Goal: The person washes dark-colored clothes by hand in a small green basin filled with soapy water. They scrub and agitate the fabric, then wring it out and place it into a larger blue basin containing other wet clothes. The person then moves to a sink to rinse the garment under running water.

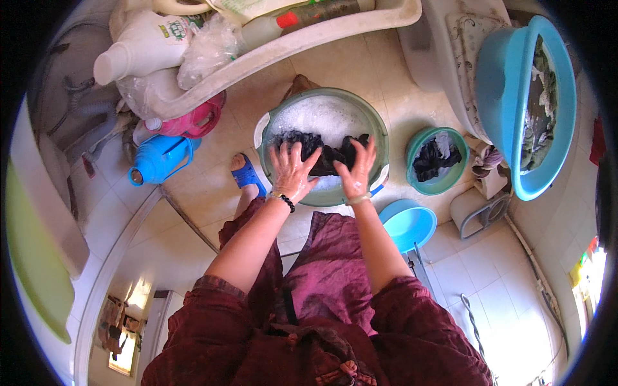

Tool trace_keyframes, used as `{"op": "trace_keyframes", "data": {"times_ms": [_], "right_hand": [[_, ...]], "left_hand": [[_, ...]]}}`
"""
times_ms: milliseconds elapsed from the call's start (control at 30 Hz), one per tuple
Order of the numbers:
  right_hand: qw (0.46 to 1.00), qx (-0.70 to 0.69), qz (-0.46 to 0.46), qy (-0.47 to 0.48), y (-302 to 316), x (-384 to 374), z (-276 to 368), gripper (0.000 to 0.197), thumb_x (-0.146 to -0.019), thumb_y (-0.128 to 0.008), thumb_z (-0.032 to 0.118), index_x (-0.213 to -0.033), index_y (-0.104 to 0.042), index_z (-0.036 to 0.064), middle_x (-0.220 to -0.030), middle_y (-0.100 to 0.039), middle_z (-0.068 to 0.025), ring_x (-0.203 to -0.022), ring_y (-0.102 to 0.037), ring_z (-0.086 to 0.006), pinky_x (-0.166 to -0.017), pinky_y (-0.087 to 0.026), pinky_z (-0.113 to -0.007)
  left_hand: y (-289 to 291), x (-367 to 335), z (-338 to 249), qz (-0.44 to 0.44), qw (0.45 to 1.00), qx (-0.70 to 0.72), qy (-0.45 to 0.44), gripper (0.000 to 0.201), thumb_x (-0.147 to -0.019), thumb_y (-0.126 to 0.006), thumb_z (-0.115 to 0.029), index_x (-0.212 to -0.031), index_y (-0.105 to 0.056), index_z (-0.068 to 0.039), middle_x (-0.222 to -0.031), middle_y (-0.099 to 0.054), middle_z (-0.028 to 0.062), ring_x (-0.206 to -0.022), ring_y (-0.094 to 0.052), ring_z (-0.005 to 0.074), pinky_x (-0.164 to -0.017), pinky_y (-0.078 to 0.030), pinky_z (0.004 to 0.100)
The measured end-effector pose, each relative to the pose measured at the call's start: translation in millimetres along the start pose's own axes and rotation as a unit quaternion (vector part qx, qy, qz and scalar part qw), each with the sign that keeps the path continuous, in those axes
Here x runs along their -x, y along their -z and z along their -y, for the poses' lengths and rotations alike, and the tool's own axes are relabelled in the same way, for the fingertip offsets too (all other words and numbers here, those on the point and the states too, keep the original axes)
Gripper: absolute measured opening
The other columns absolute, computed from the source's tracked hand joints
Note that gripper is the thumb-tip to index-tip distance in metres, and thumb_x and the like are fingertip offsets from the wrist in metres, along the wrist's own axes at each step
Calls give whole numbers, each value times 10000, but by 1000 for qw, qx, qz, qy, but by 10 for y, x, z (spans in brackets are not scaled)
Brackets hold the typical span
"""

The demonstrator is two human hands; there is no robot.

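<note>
A round green basin point(383, 138) in front of me holds white suds point(325, 116) and wet black cloth point(333, 156). My left hand point(293, 172), wet and with foam on it, lies over the cloth's left part with fingers spread. My right hand point(356, 170) is at the cloth's right part, thumb and fingers apart. Black cloth shows beyond and between both hands; how much lies under the suds is hidden. Neither hand is closed round the cloth.
Right of the basin stands a small green tub point(438, 189) with dark cloth, and a light-blue basin point(405, 222). A large blue tub point(524, 174) of wet cloth stands far right. A blue thermos-like jug point(158, 157) is left; a shelf point(283, 48) with bottles runs along the far side.
</note>
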State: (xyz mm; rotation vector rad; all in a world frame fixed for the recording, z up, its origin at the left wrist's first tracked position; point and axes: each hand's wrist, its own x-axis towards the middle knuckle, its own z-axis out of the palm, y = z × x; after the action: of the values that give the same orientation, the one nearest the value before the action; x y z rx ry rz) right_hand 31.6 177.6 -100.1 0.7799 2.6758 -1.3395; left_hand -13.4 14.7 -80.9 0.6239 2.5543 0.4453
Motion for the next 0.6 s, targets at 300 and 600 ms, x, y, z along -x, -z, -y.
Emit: {"op": "trace_keyframes", "data": {"times_ms": [300,600], "right_hand": [[828,354,398,-177,-649,-538,-372,474,-800,-463,490,-1126,-575,164,-1282,-429,-171,-1194,-378,-362,-968,-277,-541],[694,427,568,-117,-865,-740,-781,446,-830,-446,409,-1143,-558,112,-1220,-509,-125,-1127,-481,-290,-964,-347,-430]], "left_hand": [[-864,-367,206,195,979,-60,-6,663,-615,-640,-552,-1162,-545,-187,-1349,-283,106,-1216,-210,428,-896,-224,658],[-1131,-754,520,284,957,66,1,639,-741,-459,-633,-1028,-616,-83,-1025,-601,151,-995,-528,362,-906,-373,449]]}}
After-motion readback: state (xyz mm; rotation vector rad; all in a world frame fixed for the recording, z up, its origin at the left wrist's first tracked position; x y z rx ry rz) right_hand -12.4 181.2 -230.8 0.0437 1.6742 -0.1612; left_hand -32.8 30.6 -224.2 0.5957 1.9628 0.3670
